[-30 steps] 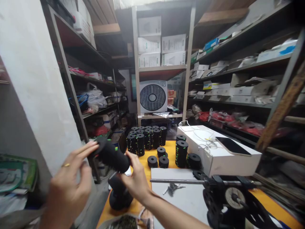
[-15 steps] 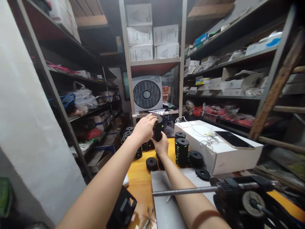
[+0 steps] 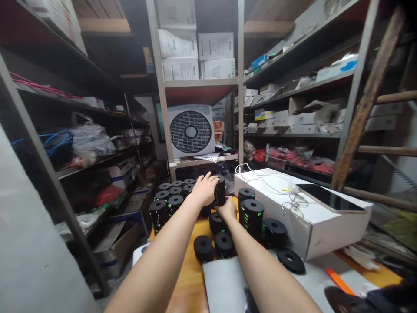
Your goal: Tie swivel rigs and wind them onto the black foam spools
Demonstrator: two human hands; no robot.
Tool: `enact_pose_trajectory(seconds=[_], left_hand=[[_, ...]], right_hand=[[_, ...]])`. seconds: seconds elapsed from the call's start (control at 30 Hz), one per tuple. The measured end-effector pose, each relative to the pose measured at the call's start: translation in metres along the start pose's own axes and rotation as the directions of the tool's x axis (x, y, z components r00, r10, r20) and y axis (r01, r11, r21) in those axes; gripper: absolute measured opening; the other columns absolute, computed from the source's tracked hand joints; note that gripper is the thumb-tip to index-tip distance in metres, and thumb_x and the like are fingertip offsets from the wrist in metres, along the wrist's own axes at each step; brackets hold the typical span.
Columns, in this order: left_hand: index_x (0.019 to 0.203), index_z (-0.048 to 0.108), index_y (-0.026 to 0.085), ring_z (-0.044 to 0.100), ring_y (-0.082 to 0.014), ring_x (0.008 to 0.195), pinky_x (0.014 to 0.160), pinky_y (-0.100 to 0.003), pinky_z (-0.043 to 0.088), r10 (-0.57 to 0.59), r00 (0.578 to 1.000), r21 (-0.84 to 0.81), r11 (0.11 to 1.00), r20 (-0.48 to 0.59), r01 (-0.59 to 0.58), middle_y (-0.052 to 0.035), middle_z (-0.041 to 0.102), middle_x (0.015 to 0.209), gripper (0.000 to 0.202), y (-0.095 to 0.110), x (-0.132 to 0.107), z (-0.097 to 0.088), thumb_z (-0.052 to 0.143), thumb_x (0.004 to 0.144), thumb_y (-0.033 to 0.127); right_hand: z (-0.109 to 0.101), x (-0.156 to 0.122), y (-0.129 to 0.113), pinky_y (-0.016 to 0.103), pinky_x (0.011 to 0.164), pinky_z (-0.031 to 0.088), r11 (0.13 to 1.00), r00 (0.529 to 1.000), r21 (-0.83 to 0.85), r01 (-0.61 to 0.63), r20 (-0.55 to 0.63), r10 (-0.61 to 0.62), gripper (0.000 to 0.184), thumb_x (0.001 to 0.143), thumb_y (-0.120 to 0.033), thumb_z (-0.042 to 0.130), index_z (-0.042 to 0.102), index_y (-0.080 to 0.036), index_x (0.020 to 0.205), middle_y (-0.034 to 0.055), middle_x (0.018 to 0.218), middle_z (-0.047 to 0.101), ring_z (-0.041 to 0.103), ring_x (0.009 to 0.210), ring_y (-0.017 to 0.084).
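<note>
A tall stack of black discs point(image 3: 220, 191), some with a centre hole, stands between my two hands at the far end of the table. My left hand point(image 3: 206, 189) wraps around its upper left side, fingers near the top. Low on the same stack, my right hand point(image 3: 229, 209) grips the bottom right edge; its fingertips are partly hidden. Left of it are several similar stacks point(image 3: 158, 213) with small green marks. Shorter stacks point(image 3: 203, 248) lie in front of my hands, and a taller one point(image 3: 253, 217) rises to the right.
A white box point(image 3: 276, 191) with a phone point(image 3: 327, 198) and white cables on it sits to the right. A flat black ring point(image 3: 291, 261) lies on a grey sheet point(image 3: 224, 282) at the front. Behind the table stand a box fan point(image 3: 190, 132) and metal shelving point(image 3: 202, 83).
Both hands have moved with the stack, now lower against the table's far end. The view has shifted, bringing more stacks on the left into sight; the machine with the metal rod has mostly left the picture.
</note>
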State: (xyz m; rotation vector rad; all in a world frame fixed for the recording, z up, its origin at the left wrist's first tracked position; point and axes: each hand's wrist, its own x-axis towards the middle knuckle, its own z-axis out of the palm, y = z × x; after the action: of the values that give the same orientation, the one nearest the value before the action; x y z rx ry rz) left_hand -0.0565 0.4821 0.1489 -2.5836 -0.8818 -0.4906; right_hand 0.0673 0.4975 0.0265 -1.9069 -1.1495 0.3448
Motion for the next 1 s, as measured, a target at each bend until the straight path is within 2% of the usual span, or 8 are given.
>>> enact_pose_trajectory(seconds=[0.1, 0.23, 0.47, 0.63, 0.8, 0.9, 1.0], left_hand=[[0.127, 0.053, 0.019, 0.055, -0.0288, 0.116, 0.095, -0.053, 0.047, -0.015, 1.0, -0.021, 1.0, 0.01, 0.015, -0.0111, 0.052, 0.135, 0.039, -0.001, 0.006, 0.017, 0.059, 0.09, 0.03], [0.126, 0.054, 0.019, 0.056, -0.0281, 0.115, 0.094, -0.052, 0.048, -0.035, 0.998, -0.044, 0.998, 0.046, 0.037, -0.011, 0.054, 0.133, 0.038, -0.003, 0.007, 0.027, 0.059, 0.09, 0.031], [0.129, 0.051, 0.02, 0.051, -0.0307, 0.122, 0.099, -0.057, 0.042, -0.08, 0.991, -0.047, 0.995, 0.105, 0.085, -0.0114, 0.049, 0.139, 0.042, -0.006, -0.004, 0.039, 0.059, 0.089, 0.031], [0.129, 0.051, 0.02, 0.051, -0.0307, 0.121, 0.098, -0.056, 0.043, -0.092, 0.992, -0.02, 0.995, 0.086, 0.094, -0.0114, 0.049, 0.139, 0.043, -0.005, -0.005, 0.044, 0.059, 0.089, 0.031], [0.13, 0.051, 0.02, 0.05, -0.0313, 0.123, 0.1, -0.058, 0.041, -0.078, 0.996, -0.015, 0.997, 0.031, 0.078, -0.0114, 0.048, 0.14, 0.043, 0.0, -0.012, 0.037, 0.06, 0.089, 0.031], [0.131, 0.05, 0.02, 0.048, -0.032, 0.125, 0.101, -0.058, 0.04, -0.072, 0.997, -0.041, 0.997, -0.012, 0.071, -0.0116, 0.046, 0.143, 0.044, 0.009, -0.023, 0.023, 0.059, 0.089, 0.03], [0.131, 0.05, 0.02, 0.049, -0.0313, 0.124, 0.101, -0.058, 0.04, -0.071, 0.997, -0.075, 0.995, -0.032, 0.068, -0.0114, 0.047, 0.141, 0.043, 0.017, -0.04, 0.007, 0.059, 0.09, 0.03]], right_hand=[[0.003, 0.013, 0.007, 0.043, 0.083, 0.054, 0.999, 0.997, -0.049, -0.022, 0.073, 0.026, 0.031, 0.093, -0.031, 0.059, 0.056, -0.017, 0.121, 0.0083, 0.12, 0.06, 0.063, 0.1, 0.022], [0.011, 0.018, 0.015, 0.042, 0.083, 0.054, 0.994, 0.99, -0.097, -0.045, 0.131, 0.058, 0.031, 0.093, -0.031, 0.059, 0.056, -0.017, 0.121, 0.0082, 0.121, 0.06, 0.063, 0.101, 0.022], [0.016, 0.012, 0.022, 0.043, 0.084, 0.054, 0.995, 0.987, -0.085, -0.049, 0.148, 0.061, 0.031, 0.093, -0.031, 0.059, 0.056, -0.017, 0.121, 0.0083, 0.122, 0.059, 0.062, 0.102, 0.022], [0.013, 0.007, 0.017, 0.043, 0.083, 0.054, 0.998, 0.988, -0.032, -0.06, 0.143, 0.064, 0.032, 0.093, -0.031, 0.059, 0.056, -0.017, 0.121, 0.008, 0.121, 0.06, 0.063, 0.1, 0.023], [0.005, -0.009, 0.012, 0.042, 0.084, 0.054, 0.996, 0.992, -0.023, -0.082, 0.094, 0.084, 0.029, 0.094, -0.031, 0.057, 0.057, -0.018, 0.121, 0.0083, 0.122, 0.059, 0.062, 0.101, 0.022], [-0.005, -0.026, 0.008, 0.042, 0.084, 0.054, 0.997, 0.994, -0.03, -0.069, 0.08, 0.071, 0.03, 0.094, -0.031, 0.057, 0.057, -0.018, 0.121, 0.0085, 0.122, 0.059, 0.062, 0.101, 0.022], [-0.018, -0.046, 0.001, 0.042, 0.083, 0.054, 0.999, 0.996, -0.031, 0.008, 0.086, -0.006, 0.03, 0.094, -0.031, 0.058, 0.056, -0.017, 0.121, 0.0084, 0.121, 0.06, 0.063, 0.1, 0.022]])
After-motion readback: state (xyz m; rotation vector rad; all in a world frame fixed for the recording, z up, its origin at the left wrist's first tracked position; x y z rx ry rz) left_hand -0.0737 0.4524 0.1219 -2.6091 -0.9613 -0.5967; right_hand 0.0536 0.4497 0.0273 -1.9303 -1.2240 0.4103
